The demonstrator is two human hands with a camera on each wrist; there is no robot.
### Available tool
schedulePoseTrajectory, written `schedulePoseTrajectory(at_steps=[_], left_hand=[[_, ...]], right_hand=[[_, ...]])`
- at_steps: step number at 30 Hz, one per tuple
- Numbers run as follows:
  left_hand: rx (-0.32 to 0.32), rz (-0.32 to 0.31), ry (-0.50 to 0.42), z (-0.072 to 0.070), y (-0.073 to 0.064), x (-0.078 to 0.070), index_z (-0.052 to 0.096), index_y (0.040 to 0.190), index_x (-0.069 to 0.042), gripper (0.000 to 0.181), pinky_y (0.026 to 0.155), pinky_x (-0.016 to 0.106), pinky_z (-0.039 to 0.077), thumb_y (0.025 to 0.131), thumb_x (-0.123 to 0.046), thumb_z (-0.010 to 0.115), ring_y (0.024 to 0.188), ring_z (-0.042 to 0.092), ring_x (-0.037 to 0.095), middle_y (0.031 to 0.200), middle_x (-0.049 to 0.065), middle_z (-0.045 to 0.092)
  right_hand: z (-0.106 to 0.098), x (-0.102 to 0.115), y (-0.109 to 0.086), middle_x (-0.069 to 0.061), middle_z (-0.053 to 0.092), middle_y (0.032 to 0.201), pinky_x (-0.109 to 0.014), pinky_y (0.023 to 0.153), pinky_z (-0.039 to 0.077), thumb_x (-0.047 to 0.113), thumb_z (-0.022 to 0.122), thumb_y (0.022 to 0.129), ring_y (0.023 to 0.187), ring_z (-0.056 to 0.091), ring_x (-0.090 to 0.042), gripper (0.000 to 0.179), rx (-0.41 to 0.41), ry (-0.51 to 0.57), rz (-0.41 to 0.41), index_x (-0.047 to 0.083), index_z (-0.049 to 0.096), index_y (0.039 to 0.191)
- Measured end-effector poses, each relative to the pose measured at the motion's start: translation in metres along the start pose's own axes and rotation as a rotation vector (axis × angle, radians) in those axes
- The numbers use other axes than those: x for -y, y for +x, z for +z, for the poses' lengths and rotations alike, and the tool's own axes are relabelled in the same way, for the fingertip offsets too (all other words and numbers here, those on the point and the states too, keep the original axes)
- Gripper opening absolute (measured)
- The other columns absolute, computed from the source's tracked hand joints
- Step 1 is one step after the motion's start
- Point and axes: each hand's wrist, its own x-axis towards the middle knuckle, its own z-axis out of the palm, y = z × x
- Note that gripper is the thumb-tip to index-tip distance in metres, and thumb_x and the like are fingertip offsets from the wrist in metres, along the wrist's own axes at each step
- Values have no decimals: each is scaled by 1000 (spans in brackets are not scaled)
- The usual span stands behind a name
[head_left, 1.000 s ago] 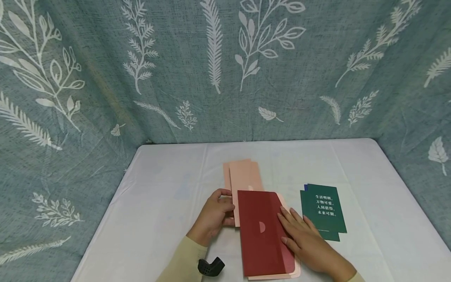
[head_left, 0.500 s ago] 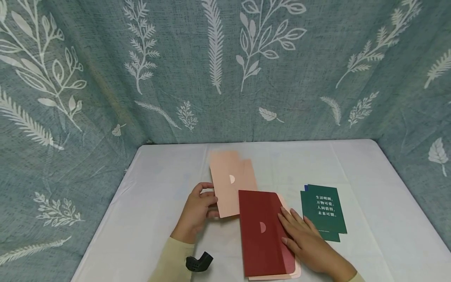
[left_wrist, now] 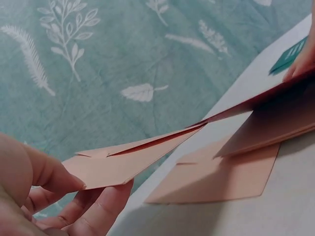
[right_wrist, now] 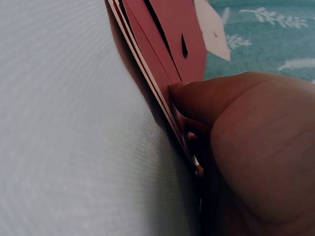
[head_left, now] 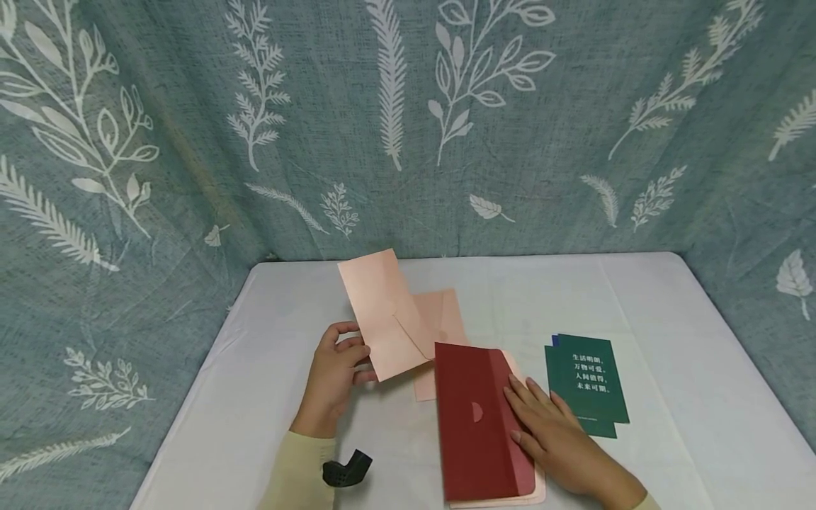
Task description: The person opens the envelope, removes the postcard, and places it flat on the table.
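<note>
My left hand (head_left: 336,375) pinches the lower left edge of a pink envelope (head_left: 385,312), thumb above and fingers beneath. This envelope is tilted up off the table in the left wrist view, and its right corner meets the red envelope. Another pink envelope (left_wrist: 216,179) lies flat below it, partly covered. In the middle front is a red envelope (head_left: 468,425) with a half-round mark, on top of at least one pink piece (head_left: 539,489). My right hand (head_left: 554,432) rests on its right side with fingers extended; in the right wrist view the thumb (right_wrist: 206,101) touches the red paper.
Two dark green cards (head_left: 589,379), one with white writing, overlap to the right, a blue edge (head_left: 554,341) showing behind them. A black device (head_left: 347,469) sits by the left sleeve. The white table (head_left: 306,304) ends at a leaf-patterned curtain (head_left: 338,127).
My left hand has moved left, drawing the pink envelope out from beside the red one and tilting it up. More of the other pink envelope shows. My right hand has stayed in place.
</note>
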Motion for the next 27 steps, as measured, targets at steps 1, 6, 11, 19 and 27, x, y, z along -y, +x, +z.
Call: schedulePoseTrajectory(at_steps=[1,6,11,19,27], left_hand=[[11,-4,-4,2,-1,0,51,138,-2,41,60,34,62,100,11,58,89,72,28,110,20,65],[58,-31,-3,10,-8,-3,51,139,-2,43,61,35,62,99,11,60,91,72,28,109,19,64],[50,2,-4,13,-13,-12,50,139,-2,43,62,35,62,98,10,60,92,72,29,111,20,65],[66,10,-43,12,-20,-24,49,137,-1,42,64,37,63,98,11,58,91,72,30,109,19,66],[215,-68,-57,26,-33,-10,48,138,1,43,65,38,63,98,8,60,90,73,29,110,19,66]], right_hand=[[0,0,0,0,21,179,-69,123,4,42,59,112,165,7,-34,68,1,0,0,18,35,172],[1,-1,0,-1,22,179,-69,123,4,41,60,112,165,9,-34,68,-6,-2,-9,17,36,171],[1,0,1,-1,22,179,-70,123,4,40,61,112,165,9,-35,69,-13,-2,-14,17,36,171],[1,-1,1,1,23,179,-68,124,6,40,61,112,165,10,-33,67,-26,-21,-8,19,37,171],[2,0,1,0,24,178,-68,123,6,38,61,112,165,11,-33,66,-34,-18,-19,17,38,170]])
